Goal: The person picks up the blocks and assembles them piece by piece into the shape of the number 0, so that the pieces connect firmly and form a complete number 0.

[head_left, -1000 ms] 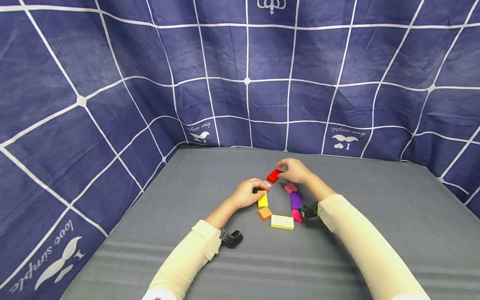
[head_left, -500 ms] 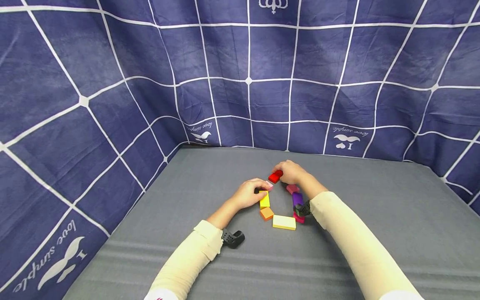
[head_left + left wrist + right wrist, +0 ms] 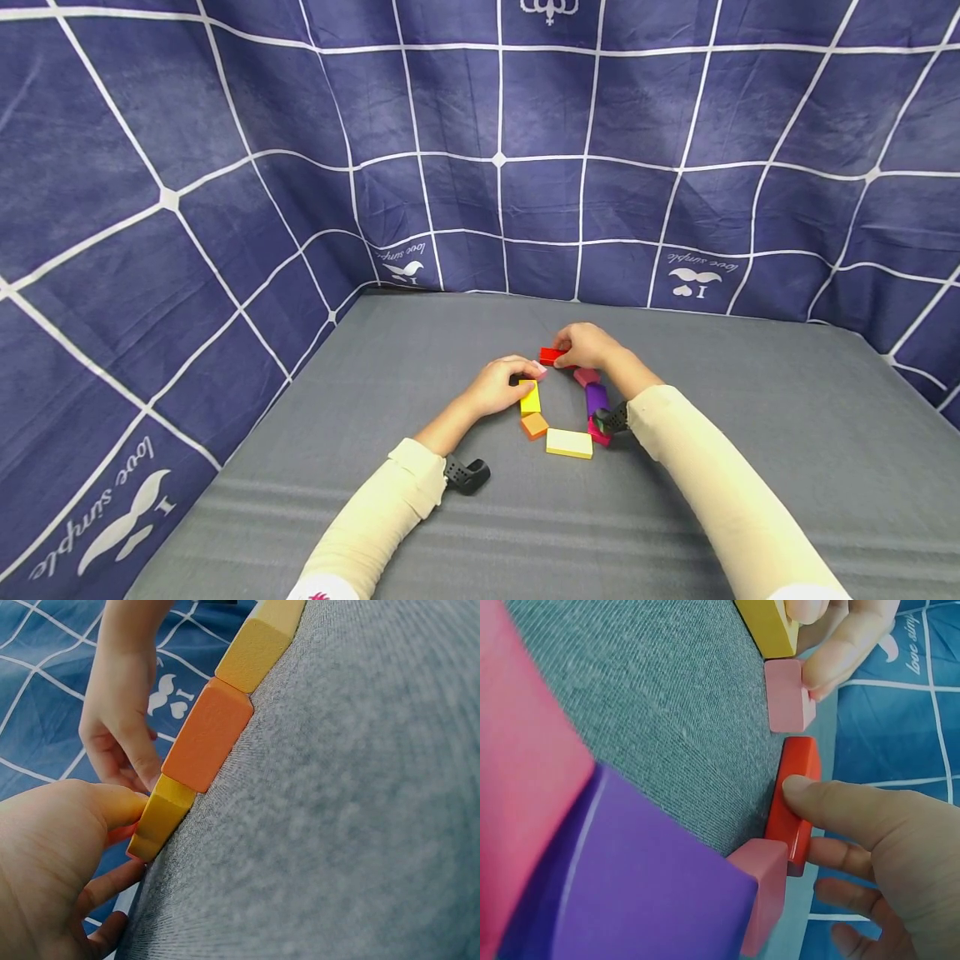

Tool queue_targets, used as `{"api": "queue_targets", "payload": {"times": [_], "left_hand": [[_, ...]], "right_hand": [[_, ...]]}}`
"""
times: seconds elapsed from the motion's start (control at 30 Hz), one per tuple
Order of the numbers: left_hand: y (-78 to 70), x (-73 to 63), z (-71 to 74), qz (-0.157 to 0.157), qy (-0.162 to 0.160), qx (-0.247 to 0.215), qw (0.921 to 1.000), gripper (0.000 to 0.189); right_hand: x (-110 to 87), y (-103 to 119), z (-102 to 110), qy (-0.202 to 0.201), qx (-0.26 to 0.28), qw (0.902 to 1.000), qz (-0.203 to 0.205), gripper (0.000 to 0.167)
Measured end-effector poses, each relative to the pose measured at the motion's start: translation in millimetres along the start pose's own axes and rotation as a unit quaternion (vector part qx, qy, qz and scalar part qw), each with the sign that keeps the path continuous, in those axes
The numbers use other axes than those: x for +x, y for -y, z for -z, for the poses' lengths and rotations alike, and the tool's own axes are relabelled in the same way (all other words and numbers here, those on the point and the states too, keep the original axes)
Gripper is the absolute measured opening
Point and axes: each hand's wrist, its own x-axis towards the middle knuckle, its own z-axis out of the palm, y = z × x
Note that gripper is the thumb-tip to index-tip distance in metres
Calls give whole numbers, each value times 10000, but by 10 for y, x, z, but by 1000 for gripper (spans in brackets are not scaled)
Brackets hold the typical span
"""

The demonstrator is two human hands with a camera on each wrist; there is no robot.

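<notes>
In the head view, several coloured blocks form a ring on the grey surface. At the far side my right hand (image 3: 588,346) pinches a red block (image 3: 549,357); its thumb lies on the block in the right wrist view. The red block spans between a light pink block (image 3: 785,697) and a darker pink block (image 3: 771,889). On the ring's left, my left hand (image 3: 497,387) has its thumb on a yellow block (image 3: 529,398) and a finger against the light pink block. An orange block (image 3: 208,735) adjoins the yellow one.
A pale yellow block (image 3: 568,443) closes the ring's near side. A purple block (image 3: 597,398) and a magenta block (image 3: 525,750) line its right side. A blue checked cloth (image 3: 420,125) hangs behind the grey surface (image 3: 510,533). Both wrists carry black straps.
My right hand has closed on the red block and turned it from slanted to roughly crosswise at the ring's far side. The left hand has stayed on its blocks.
</notes>
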Motion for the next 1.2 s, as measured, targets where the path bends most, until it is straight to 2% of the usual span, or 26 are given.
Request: {"api": "queue_targets", "payload": {"times": [0.27, 0.77, 1.0, 1.1, 1.2], "left_hand": [[-13, -8, 14, 81, 55, 1, 10000, 21], [7, -18, -1, -46, 52, 45, 10000, 21], [6, -23, -10, 11, 48, 44, 10000, 20], [17, -34, -10, -31, 44, -16, 10000, 20], [20, -53, 16, -23, 119, -66, 9999, 20]], "right_hand": [[-61, -12, 20, -10, 21, 10000, 59, 24], [-124, 29, 26, 90, 81, 9999, 72, 23], [-125, 13, 9, 143, 91, 9998, 39, 25], [-128, -2, -10, 11, 132, 9999, 90, 27], [-176, -10, -12, -399, 382, 9984, 137, 31]]}}
